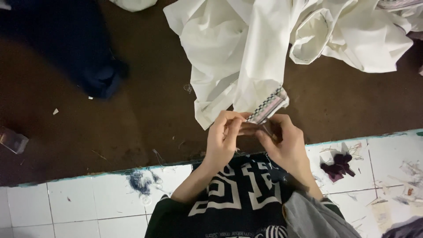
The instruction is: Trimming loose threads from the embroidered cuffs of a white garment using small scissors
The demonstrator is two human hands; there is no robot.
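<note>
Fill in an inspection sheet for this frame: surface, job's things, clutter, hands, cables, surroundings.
Surface: dark brown table, dusty, with thread scraps.
Job's things: white garment heaped on the table; its checkered trim pinched at the near edge.
Clutter: dark blue cloth at left; small clear packet; purple fabric scrap.
Hands: left hand and right hand both closed on the trim, fingers meeting.
Cables: nothing seen.
Surroundings: white tiled floor littered with threads and scraps.

One head-worn camera looks steeply down, close over the person's lap, floor and tiled ledge beyond.
</note>
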